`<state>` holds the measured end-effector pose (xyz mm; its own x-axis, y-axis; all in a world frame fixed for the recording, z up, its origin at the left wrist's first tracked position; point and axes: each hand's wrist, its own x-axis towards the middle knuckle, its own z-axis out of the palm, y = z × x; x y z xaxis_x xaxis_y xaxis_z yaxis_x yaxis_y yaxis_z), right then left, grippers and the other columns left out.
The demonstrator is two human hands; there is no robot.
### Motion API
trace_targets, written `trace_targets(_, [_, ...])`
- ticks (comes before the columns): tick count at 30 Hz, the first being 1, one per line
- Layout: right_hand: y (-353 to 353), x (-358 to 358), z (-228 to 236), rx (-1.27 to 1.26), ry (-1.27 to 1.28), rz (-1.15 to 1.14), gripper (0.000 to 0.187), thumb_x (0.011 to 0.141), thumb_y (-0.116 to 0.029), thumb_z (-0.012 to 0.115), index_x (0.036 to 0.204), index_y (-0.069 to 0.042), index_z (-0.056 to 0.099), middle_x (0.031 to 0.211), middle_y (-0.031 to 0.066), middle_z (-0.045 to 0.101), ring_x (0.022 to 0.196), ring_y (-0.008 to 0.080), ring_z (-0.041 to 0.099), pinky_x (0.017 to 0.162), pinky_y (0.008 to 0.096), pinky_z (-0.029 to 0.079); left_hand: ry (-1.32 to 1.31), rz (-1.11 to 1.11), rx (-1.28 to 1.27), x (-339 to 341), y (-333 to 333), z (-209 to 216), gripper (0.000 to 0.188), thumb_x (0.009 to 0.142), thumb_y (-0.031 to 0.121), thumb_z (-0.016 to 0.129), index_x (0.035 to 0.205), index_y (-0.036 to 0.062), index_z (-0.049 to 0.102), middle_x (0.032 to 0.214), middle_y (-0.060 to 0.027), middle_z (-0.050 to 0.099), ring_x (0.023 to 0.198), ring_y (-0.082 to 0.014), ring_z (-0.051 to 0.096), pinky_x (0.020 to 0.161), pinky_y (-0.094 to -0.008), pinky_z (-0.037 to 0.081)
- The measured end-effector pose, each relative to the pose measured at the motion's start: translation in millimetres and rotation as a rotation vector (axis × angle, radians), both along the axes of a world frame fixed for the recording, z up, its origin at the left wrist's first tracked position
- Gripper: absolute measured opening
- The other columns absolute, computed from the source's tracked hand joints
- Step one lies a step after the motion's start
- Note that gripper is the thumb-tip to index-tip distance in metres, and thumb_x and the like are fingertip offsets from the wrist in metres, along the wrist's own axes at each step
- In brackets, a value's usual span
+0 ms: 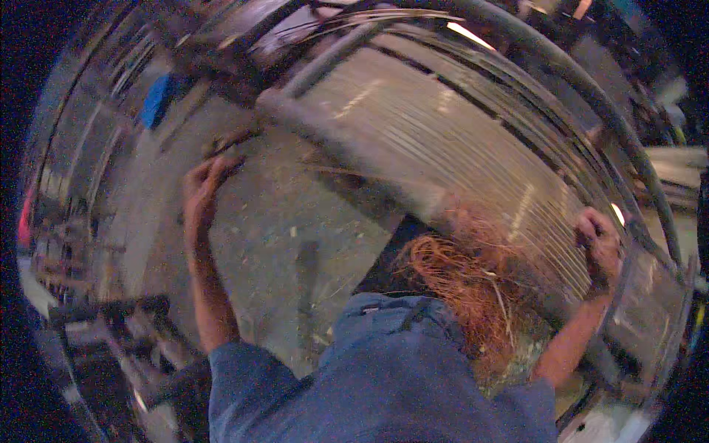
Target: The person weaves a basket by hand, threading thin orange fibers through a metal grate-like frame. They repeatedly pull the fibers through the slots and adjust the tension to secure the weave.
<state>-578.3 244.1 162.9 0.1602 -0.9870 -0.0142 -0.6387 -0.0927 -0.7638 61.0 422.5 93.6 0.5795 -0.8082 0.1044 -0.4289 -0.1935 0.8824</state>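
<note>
My left hand (204, 188) is raised at the left, its fingers curled around a dark, narrow two-pronged tool (240, 138). Blur hides the tool's exact kind. On the right, my right hand (600, 240) is closed beside the edge of a metal frame strung with many thin parallel rods or wires (443, 136). Whatever its curled fingers hold, if anything, does not show. A tangled bundle of orange-brown wire or twine (461, 277) lies between my body and the frame, nearer my right arm. A thin strand seems to run leftward from the bundle.
A thick curved tube (583, 70) arches over the far right side. Dark metal racks (111, 325) stand at the lower left. Small scraps litter the grey floor (273, 229). A blue object (154, 102) is at the far left.
</note>
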Motion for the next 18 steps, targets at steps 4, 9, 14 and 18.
trace_targets(4, [12.6,51.6,14.1,0.038,0.118,0.225,0.025,0.087,-0.026,0.065,0.084,-0.002,0.064,0.075,-0.0012,0.057,0.072,0.0096,0.053,0.065,0.0265,0.044,-0.499,0.094,-0.031,9.3,6.2,-18.6,0.032,0.093,0.024,0.057,0.111,-0.0023,0.063,0.110,-0.0106,0.063,0.104,-0.0213,0.057,0.092,-0.0308,0.043])
trace_targets(9, [21.6,160.6,-48.0,-0.009,-0.108,0.733,0.032,0.092,-0.033,0.056,0.096,-0.001,0.063,0.081,0.0125,0.064,0.076,0.0203,0.060,0.070,0.0371,0.047,-0.326,-0.518,-0.247,-190.9,-33.3,39.7,0.028,0.082,0.010,0.066,0.108,-0.0018,0.063,0.116,-0.0131,0.061,0.110,-0.0224,0.055,0.096,-0.0322,0.041])
trace_targets(14, [33.0,211.7,-34.0,-0.018,-0.211,0.815,0.032,0.093,-0.032,0.055,0.096,-0.001,0.061,0.082,0.0158,0.063,0.078,0.0285,0.061,0.072,0.0391,0.047,0.055,-0.656,0.038,-243.1,-41.2,46.3,0.018,0.081,0.012,0.069,0.092,-0.0022,0.066,0.093,-0.0094,0.066,0.087,-0.0181,0.061,0.080,-0.0303,0.046])
trace_targets(18, [36.8,218.8,-47.0,0.002,-0.255,0.883,0.031,0.093,-0.031,0.055,0.095,-0.001,0.062,0.088,0.0158,0.064,0.082,0.0266,0.061,0.075,0.0383,0.047,0.100,-0.478,0.082,-215.3,-28.8,35.3,0.016,0.086,0.014,0.066,0.086,-0.0022,0.066,0.082,-0.0065,0.065,0.079,-0.0134,0.058,0.074,-0.0277,0.045])
